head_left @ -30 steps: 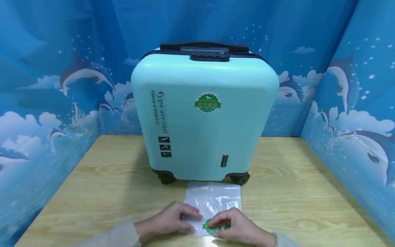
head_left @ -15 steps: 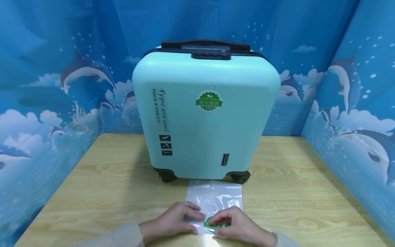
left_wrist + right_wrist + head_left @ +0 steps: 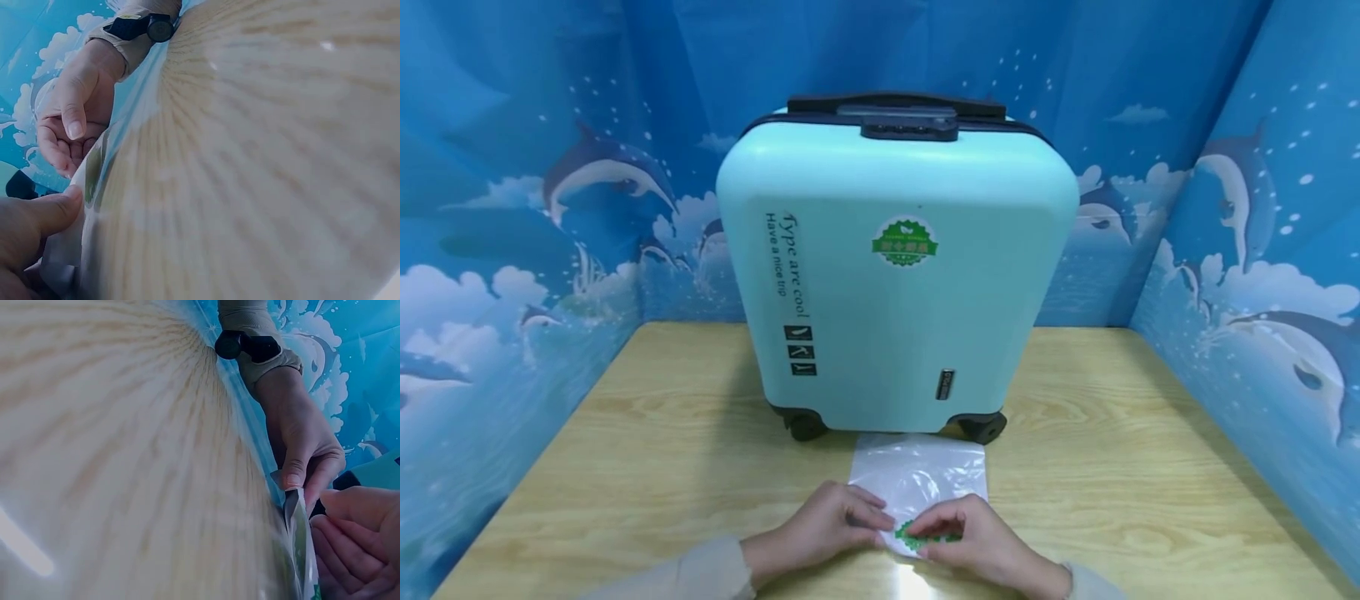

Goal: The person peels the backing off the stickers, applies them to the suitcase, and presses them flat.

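Observation:
A glossy whitish plastic sheet (image 3: 883, 467) lies on the table in front of a mint-green suitcase (image 3: 880, 325). Near the sheet's front is a round green sticker (image 3: 904, 534), partly covered by fingers. My left hand (image 3: 829, 527) pinches the front left corner; in the right wrist view its thumb and finger meet on the raised edge. My right hand (image 3: 981, 537) is over the sticker's right part, thumb and fingers loosely bent and apart. The left wrist view shows nothing gripped between them. Whether its fingertips touch the sticker is hard to tell.
The suitcase stands upright on dark wheels (image 3: 982, 427), with a black handle (image 3: 895, 104) on top. Another round green sticker (image 3: 905, 242) is on its front. Blue dolphin-printed curtains (image 3: 512, 217) surround the wooden table (image 3: 1120, 467).
The sheet's front left corner has come up and bent, with my left hand now pinching it. My right hand stays nearly in place over the sticker. The view has shifted slightly.

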The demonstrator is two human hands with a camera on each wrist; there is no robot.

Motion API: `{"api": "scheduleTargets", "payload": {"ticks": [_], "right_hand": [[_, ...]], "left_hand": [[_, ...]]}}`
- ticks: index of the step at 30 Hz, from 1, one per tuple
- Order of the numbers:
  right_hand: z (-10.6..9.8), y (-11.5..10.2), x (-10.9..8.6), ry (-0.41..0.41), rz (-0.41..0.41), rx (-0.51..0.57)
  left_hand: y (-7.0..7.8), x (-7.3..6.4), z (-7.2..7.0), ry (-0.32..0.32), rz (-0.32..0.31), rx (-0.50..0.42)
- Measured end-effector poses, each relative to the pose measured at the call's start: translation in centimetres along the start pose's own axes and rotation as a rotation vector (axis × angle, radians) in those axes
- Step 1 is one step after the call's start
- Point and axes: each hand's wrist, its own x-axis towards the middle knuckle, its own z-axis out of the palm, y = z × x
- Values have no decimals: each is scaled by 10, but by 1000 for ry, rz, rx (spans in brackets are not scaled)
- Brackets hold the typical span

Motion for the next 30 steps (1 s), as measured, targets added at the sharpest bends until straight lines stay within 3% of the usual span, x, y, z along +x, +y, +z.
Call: {"api": "scheduleTargets", "payload": {"ticks": [14, 20, 25, 30], "right_hand": [[3, -5, 1, 101, -16, -42], [3, -12, 4, 162, -73, -74], [3, -14, 5, 181, -40, -70], [2, -15, 5, 183, -7, -54]], "left_hand": [[9, -1, 0, 95, -78, -222], [16, 2, -6, 137, -120, -222], [16, 3, -5, 149, -108, -211], [18, 5, -7, 125, -151, -229]]}}
